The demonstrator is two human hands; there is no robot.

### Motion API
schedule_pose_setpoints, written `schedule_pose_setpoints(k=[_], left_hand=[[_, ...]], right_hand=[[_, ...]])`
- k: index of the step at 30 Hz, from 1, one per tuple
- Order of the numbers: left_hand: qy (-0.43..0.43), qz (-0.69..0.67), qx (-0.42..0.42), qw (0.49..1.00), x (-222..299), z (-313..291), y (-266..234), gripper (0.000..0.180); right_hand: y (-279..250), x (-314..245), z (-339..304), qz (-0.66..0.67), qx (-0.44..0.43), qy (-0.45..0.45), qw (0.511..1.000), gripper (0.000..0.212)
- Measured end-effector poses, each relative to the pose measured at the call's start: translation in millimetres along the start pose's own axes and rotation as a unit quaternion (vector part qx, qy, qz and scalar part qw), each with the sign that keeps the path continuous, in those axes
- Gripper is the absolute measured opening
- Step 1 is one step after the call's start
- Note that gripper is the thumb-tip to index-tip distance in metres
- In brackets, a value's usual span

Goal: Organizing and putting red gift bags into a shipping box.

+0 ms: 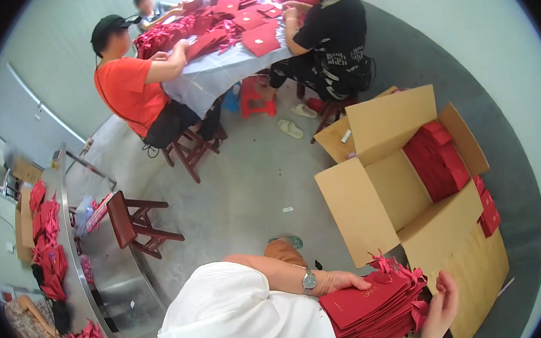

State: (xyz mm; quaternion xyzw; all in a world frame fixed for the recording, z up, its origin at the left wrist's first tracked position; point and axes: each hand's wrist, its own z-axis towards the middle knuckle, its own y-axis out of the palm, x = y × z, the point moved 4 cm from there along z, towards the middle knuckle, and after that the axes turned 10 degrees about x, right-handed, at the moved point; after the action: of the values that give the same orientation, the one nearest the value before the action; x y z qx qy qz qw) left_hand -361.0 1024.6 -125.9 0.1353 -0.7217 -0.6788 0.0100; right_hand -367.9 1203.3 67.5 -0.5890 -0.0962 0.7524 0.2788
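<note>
A thick stack of flat red gift bags (367, 302) with ribbon ties lies close against my body at the lower right. My left hand (348, 280), with a watch on its wrist, grips the stack's upper edge, its thumb on the top bag. Beside the ribbon ends of the stack is my right hand (446, 301), its fingers raised and slightly bent, with nothing visible in them. What supports the stack from below is hidden.
An open cardboard box (377, 208), partly filled with red bags (437, 157), stands ahead on the right. Co-workers sit around a cloth-covered table (202, 88) heaped with red bags. A wooden stool (120, 219) and a metal bench (124, 297) stand at left.
</note>
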Motion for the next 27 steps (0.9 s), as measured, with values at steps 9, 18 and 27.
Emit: schedule_pose_setpoints(k=[9, 18, 27], left_hand=[[0.020, 0.069, 0.010, 0.997, -10.9, -15.8, 28.6, 0.044], [-0.023, 0.043, 0.048, 0.998, -35.4, -8.3, 13.2, 0.047], [-0.027, 0.061, 0.105, 0.992, -39.9, 18.0, -45.0, 0.049]], right_hand=[[42.3, -72.8, -31.6, -0.185, -0.283, -0.243, 0.909, 0.068], [34.4, -61.8, -50.9, -0.155, -0.313, -0.242, 0.905, 0.073], [-12.4, 1.3, -62.0, 0.059, -0.238, 0.118, 0.962, 0.082]])
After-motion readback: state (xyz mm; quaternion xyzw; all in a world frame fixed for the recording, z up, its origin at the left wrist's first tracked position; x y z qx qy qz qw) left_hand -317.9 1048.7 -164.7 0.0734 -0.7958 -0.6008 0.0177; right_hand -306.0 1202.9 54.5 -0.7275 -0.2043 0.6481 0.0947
